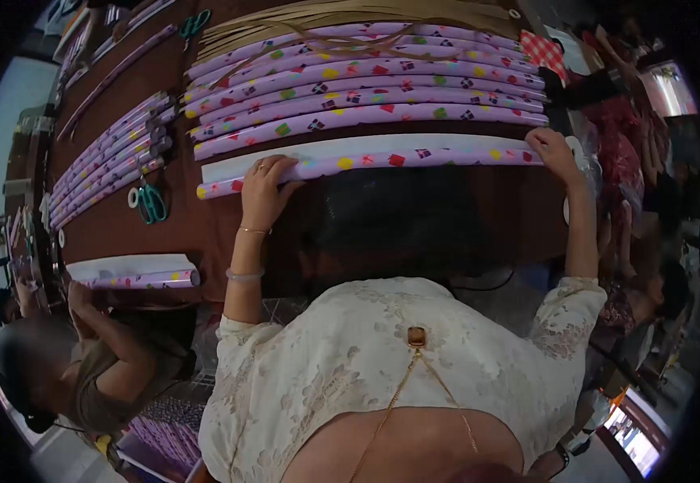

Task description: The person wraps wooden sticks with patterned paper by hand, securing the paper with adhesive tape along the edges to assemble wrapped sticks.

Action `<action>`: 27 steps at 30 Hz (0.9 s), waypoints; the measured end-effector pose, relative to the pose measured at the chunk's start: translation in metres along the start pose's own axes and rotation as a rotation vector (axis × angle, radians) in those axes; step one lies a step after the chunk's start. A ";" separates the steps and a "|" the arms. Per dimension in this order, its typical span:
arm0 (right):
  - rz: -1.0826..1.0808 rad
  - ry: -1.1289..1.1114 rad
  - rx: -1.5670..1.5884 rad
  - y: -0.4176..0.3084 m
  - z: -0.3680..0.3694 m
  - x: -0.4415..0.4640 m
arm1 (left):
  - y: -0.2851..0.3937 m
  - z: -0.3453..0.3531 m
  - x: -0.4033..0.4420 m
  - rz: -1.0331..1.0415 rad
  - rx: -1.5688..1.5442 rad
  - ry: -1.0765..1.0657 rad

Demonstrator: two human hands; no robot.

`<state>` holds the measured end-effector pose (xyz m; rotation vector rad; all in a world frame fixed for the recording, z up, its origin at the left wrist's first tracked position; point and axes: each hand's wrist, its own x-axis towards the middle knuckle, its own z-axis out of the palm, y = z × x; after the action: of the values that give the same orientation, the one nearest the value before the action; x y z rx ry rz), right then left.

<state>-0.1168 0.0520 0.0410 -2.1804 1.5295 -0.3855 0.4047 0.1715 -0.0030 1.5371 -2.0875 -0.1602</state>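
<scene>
Across the table edge in front of me lies a long roll of purple wrapping paper (414,158) with a printed pattern of colourful gift boxes. A strip of its white underside (350,149) shows unrolled along the far side. Near the left end, my left hand (265,193) is curled over the roll, its fingertips on top. My right hand (555,153) grips the roll's right end, thumb and fingers closed together. The undersides of both hands are hidden.
Several finished rolls (366,97) lie stacked behind, with brown paper strips (285,24) on top. Shorter rolls (108,161), green-handled scissors (152,204) and a tape roll (133,198) are to the left. Another person's hands (80,298) work on a roll at the lower left.
</scene>
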 end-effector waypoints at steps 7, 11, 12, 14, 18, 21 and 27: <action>-0.333 -0.310 0.117 -0.092 0.068 0.051 | -0.002 0.004 -0.002 -0.017 -0.007 0.055; -0.520 -0.231 -0.019 -0.137 0.101 0.071 | 0.001 0.000 -0.001 -0.036 -0.025 0.043; -0.427 -0.358 0.132 -0.156 0.101 0.075 | 0.001 0.000 -0.002 -0.036 -0.029 0.041; -0.475 -0.333 0.109 -0.177 0.117 0.081 | 0.000 0.000 -0.003 -0.040 -0.022 0.057; -0.553 -0.316 0.126 -0.218 0.153 0.098 | -0.003 0.005 -0.005 -0.033 -0.005 0.070; -0.643 -0.310 0.180 -0.251 0.174 0.105 | -0.003 0.005 -0.006 -0.017 -0.024 0.096; -0.678 -0.262 0.141 -0.255 0.171 0.103 | -0.005 0.008 -0.009 -0.037 -0.041 0.100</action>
<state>0.2065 0.0622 0.0202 -2.4636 0.5785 -0.3777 0.4065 0.1764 -0.0151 1.5291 -1.9671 -0.1357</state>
